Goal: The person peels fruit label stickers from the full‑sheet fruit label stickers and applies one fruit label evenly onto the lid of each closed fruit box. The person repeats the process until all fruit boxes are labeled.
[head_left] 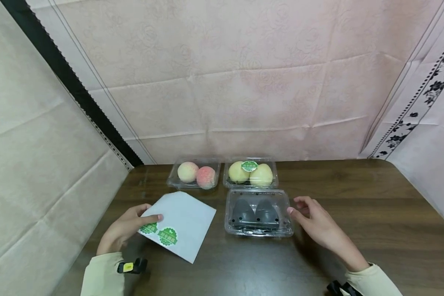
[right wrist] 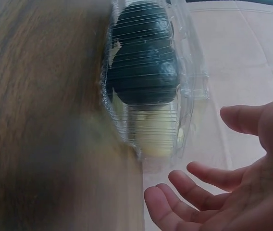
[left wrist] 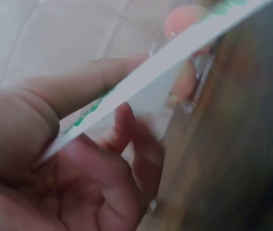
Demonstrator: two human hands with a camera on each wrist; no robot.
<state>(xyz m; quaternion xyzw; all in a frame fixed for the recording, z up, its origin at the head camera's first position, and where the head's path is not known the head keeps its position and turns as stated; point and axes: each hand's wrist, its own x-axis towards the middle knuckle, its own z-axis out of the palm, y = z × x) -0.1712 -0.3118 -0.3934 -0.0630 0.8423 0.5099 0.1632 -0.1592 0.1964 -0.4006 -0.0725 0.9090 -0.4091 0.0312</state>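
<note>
- Left hand [head_left: 127, 225]: grasping, its thumb on top and fingers beneath a flat white paper-like sheet; a black strap with a yellow tag [head_left: 128, 267] circles the wrist.
- One flat white paper-like sheet [head_left: 186, 222], pinched at its left corner and reaching rightward from that hand above the brown wooden tabletop [head_left: 251, 263]. Two scalloped green stickers [head_left: 167, 236] show on it, one partly under the thumb; their white printing is too small to read.
- One clear plastic box [head_left: 175, 183], ahead and to the right of the left hand, with two round fruits: one cream-pink [head_left: 187, 172], one deeper pink [head_left: 205, 177].
- One clear plastic box [head_left: 227, 183], ahead and to the left of the right hand, with two pale yellow-green round fruits [head_left: 261, 175]. One green oval label [head_left: 249, 166] bears white characters, illegible here.
- One clear plastic box [head_left: 259, 234], just left of the right hand, with two blackish-green rounded items [head_left: 266, 213].
- Right hand [head_left: 314, 220]: released, fingers loosely bent beside that box.
</note>
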